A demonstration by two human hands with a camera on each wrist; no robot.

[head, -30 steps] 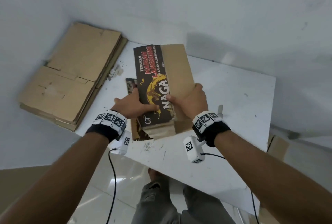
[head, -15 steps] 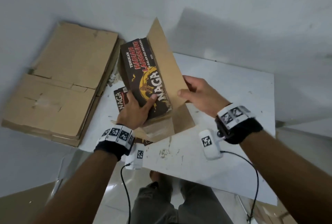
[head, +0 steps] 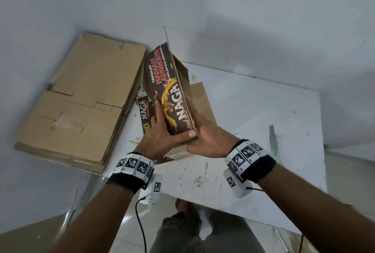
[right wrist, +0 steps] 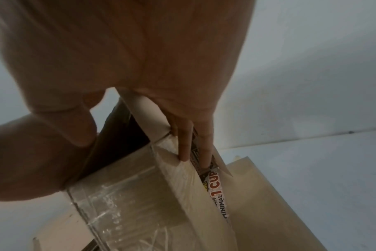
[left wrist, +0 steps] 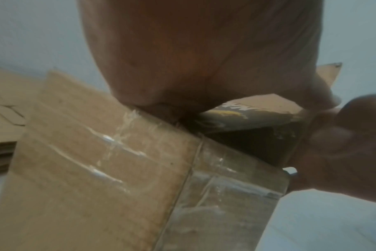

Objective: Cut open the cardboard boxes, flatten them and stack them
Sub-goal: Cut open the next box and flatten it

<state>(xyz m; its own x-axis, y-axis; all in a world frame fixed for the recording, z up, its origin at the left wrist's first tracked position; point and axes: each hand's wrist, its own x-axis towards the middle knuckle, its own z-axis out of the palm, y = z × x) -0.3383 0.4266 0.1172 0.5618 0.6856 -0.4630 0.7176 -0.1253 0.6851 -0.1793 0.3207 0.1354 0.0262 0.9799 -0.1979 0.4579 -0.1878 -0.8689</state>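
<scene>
A dark printed cardboard box [head: 172,82] marked NAGA stands tilted on its edge over the white table [head: 253,110], folded nearly flat. My left hand [head: 162,129] lies flat on its printed face, fingers straight, thumb across the lower end. My right hand [head: 207,133] holds the opposite side. In the right wrist view its straight fingers [right wrist: 184,146] run along the far printed panel with the thumb on the near side of the box [right wrist: 129,195]. The left wrist view shows my palm on the taped brown end of the box [left wrist: 97,161].
A stack of flattened brown cardboard [head: 81,100] lies left of the table, touching its edge. A utility knife [head: 273,139] rests on the table's right side. A brown flap [head: 200,98] and a printed flap [head: 145,114] lie on the table beneath the box. My legs [head: 182,232] are below the near edge.
The box's raised brown panel has been folded in against the printed one. My right hand moved left from that panel's edge to the box's right side. My left hand stayed on the printed face.
</scene>
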